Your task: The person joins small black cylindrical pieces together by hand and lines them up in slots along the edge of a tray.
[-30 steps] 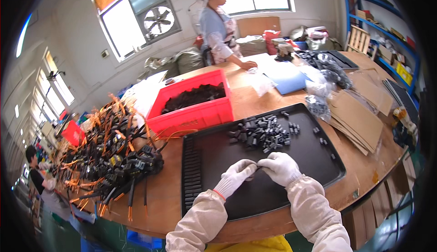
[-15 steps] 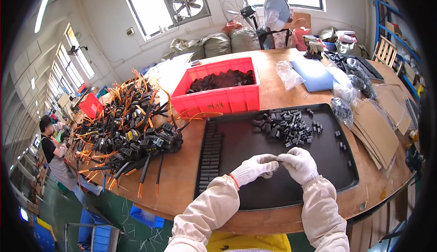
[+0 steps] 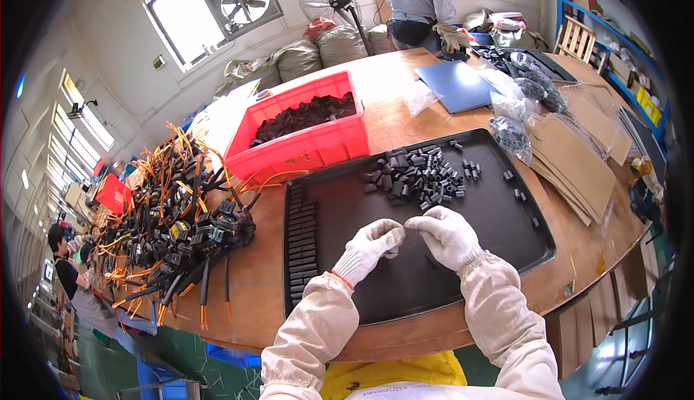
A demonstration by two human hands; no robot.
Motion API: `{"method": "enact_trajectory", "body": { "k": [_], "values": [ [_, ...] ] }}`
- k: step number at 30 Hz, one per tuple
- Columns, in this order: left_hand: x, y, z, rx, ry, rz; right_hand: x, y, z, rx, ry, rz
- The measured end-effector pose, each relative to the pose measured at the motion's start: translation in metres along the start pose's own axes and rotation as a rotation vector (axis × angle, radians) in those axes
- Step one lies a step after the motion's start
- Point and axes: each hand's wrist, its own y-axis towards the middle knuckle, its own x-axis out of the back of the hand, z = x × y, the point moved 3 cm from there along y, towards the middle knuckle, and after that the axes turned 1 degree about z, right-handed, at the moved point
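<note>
A large black tray [image 3: 499, 255] lies before me on the table. Over its near half, my left hand [image 3: 372, 244] and my right hand [image 3: 448, 237] are raised close together in white gloves. The fingers of each are pinched, their tips nearly meeting. Whatever sits between them is too small to make out. Just beyond the fingertips spreads a loose pile of short black tubes [image 3: 419, 176], with a few strays toward the tray's right side. Along the left edge, similar black pieces [image 3: 302, 248] are lined up in a neat column.
Behind the tray stands a red bin [image 3: 300, 154] of black parts. To the left is a heap of black connectors with orange wires [image 3: 181, 219]. Cardboard sheets [image 3: 571, 161], plastic bags [image 3: 512, 136] and a blue sheet [image 3: 459, 85] lie right. One co-worker [image 3: 419, 2] stands behind, another [image 3: 72, 277] far left.
My view has turned, so the table's contents sit further left in it. My hands stay pinched over the tray, fingertips now slightly apart. The co-worker behind has turned their back.
</note>
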Motion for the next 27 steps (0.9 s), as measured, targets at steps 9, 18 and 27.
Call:
{"method": "enact_trajectory", "body": {
  "k": [9, 18, 27],
  "values": [
    [-0.054, -0.010, -0.002, -0.724, 1.220, 0.246, 0.007, -0.001, -0.004, -0.086, -0.032, -0.172],
    [-0.065, -0.014, 0.010, -0.735, 1.383, 0.323, 0.003, -0.005, -0.003, -0.121, -0.080, -0.133],
    [-0.034, -0.007, -0.004, -0.564, 0.979, -0.155, 0.006, 0.002, -0.002, -0.066, 0.000, -0.103]
  ]
}}
